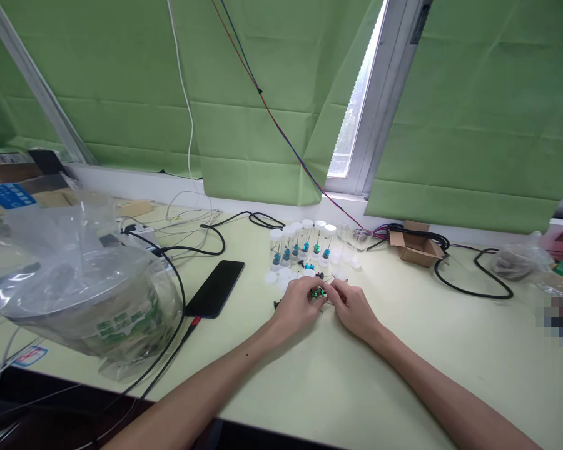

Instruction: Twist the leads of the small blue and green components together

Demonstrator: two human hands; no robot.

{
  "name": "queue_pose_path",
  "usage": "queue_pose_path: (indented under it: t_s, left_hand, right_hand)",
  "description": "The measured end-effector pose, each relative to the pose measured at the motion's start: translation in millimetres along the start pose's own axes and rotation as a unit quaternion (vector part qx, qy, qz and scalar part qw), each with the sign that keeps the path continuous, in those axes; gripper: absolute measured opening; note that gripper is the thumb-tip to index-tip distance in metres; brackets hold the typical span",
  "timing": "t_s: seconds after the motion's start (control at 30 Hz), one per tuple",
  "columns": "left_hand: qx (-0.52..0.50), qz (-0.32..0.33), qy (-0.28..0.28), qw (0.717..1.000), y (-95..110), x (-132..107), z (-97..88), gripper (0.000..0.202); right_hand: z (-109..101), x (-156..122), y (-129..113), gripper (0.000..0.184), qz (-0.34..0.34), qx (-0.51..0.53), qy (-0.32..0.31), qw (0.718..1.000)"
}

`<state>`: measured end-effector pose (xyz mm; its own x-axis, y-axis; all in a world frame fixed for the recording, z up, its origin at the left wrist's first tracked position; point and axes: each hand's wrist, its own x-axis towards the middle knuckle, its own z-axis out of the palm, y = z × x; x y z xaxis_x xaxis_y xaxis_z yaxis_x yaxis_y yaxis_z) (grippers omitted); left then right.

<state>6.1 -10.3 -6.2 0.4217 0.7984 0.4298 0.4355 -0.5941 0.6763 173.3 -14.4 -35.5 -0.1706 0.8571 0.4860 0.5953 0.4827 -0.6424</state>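
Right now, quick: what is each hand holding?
Left hand: fingers closed on the small green part.
Right hand: fingers pinched on the small green part too.

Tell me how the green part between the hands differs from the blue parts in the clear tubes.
The green part is green; the blue parts are blue. The green part is pinched bare between left hand and right hand; the blue parts sit inside upright clear tubes farther back on the table. The green part is single; the blue parts form a row. Both are small.
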Motion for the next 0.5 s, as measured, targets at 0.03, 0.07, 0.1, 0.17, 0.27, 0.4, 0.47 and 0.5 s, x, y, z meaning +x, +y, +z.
queue_pose_path:
  t_s: [0.03, 0.07, 0.1, 0.17, 0.27, 0.4, 0.47, 0.5]
  left_hand:
    - [0.000, 0.001, 0.001, 1.000, 0.0, 0.0, 0.2, 0.012]
    - [0.000, 0.002, 0.002, 1.000, -0.1, 0.1, 0.4, 0.012]
    - [0.001, 0.003, 0.002, 1.000, -0.3, 0.1, 0.7, 0.013]
    - [0.003, 0.003, 0.007, 1.000, -0.8, 0.2, 1.2, 0.014]
    - [0.009, -0.002, 0.013, 1.000, -1.7, 0.4, 1.4, 0.015]
    - [0.015, -0.003, 0.008, 1.000, -2.3, 0.3, 1.2, 0.015]
    - [0.015, -0.002, 0.008, 1.000, -2.1, 0.0, 1.4, 0.014]
    - [0.014, -0.003, 0.007, 1.000, -1.9, -0.1, 1.6, 0.014]
  right_hand:
    - [0.2, -0.2, 0.6, 0.041, 0.001, 0.001, 0.000, 1.000]
    - [0.4, -0.4, 0.8, 0.041, 0.001, 0.002, 0.000, 1.000]
    - [0.4, -0.7, 0.7, 0.040, 0.003, 0.004, 0.000, 1.000]
    - [0.3, -1.4, -0.4, 0.036, 0.012, 0.011, -0.002, 1.000]
    - [-0.1, -2.2, -2.6, 0.027, 0.028, 0.024, -0.011, 0.999]
    - [-0.9, -2.8, -3.8, 0.024, 0.025, 0.038, -0.027, 0.999]
    - [-1.3, -3.0, -3.8, 0.024, 0.023, 0.039, -0.032, 0.998]
    - [-1.5, -3.0, -3.8, 0.025, 0.022, 0.039, -0.032, 0.998]
